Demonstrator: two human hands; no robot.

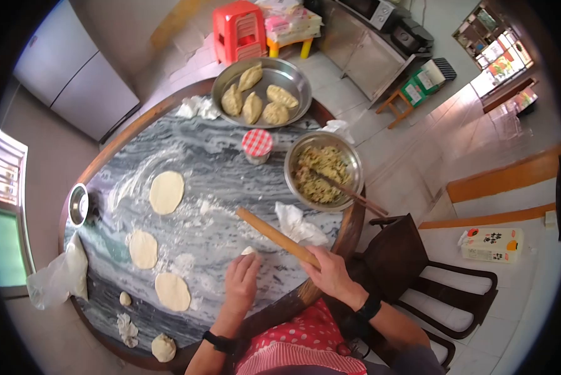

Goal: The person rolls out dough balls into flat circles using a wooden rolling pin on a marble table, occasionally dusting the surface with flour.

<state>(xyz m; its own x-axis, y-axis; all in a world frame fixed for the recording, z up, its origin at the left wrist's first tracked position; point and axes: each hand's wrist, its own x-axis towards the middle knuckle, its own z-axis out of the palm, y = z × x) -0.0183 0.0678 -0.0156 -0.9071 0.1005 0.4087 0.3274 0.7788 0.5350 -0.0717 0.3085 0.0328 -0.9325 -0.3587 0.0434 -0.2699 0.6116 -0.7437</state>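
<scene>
My right hand [332, 273] grips one end of a wooden rolling pin [274, 234], which slants up and left above the marble table. At the table's near side, my left hand [242, 280] has its fingers together on a small piece of dough [248, 250], mostly covered by them. Left of that hand lie three flat dough wrappers: an upper one [167, 192], a middle one [143, 249] and a lower one [172, 292]. A small dough ball [125, 299] and a larger dough lump [163, 347] rest near the lower left edge.
A steel bowl of filling [289, 164] with chopsticks [349, 189] stands at the right. Behind it are a checked-lid jar [257, 145] and a steel basin [302, 78] holding several filled dumplings. Crumpled white plastic [299, 225] lies near the pin; a dark chair [396, 256] stands right.
</scene>
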